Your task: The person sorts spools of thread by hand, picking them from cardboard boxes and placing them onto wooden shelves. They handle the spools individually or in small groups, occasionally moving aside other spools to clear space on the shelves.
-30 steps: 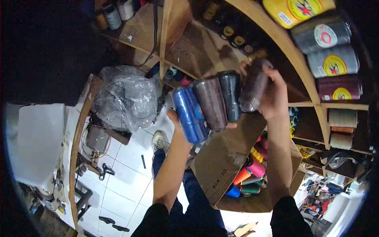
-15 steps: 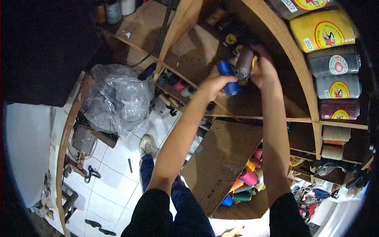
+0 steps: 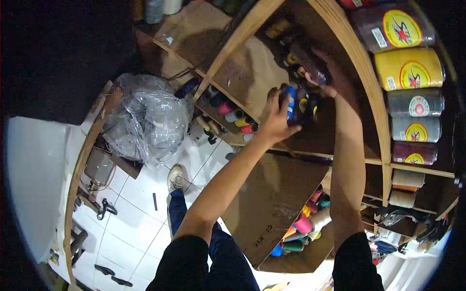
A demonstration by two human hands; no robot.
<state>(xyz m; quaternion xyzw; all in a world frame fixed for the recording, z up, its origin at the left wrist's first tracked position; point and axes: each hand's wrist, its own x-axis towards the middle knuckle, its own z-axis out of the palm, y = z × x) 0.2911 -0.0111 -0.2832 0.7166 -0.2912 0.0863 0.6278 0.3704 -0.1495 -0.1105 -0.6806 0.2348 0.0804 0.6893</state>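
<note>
Inside the shelf compartment, my left hand (image 3: 277,120) has its fingers around the left side of a blue thread spool (image 3: 291,103), with the thumb stretched out below it. A little farther in, my right hand (image 3: 329,77) grips a dark brown thread spool (image 3: 309,62) that lies tilted. Its fingers are partly lost in shadow. Between the hands stands a dark spool with a yellow label (image 3: 311,106). Several more dark spools (image 3: 278,29) line the back of the compartment, some hidden behind the held one.
Wrapped spools with round labels (image 3: 408,68) fill the shelf at right. Below the arms stands a cardboard box (image 3: 272,208) of coloured thread cones (image 3: 304,224). Clear plastic wrapping (image 3: 150,121) lies at left, beside a low row of spools (image 3: 225,107). A wooden divider (image 3: 242,39) borders the compartment.
Both hands have moved deeper into the compartment and apart. The brown spool went up and back with my right hand; the blue one moved slightly right. The view has shifted a little.
</note>
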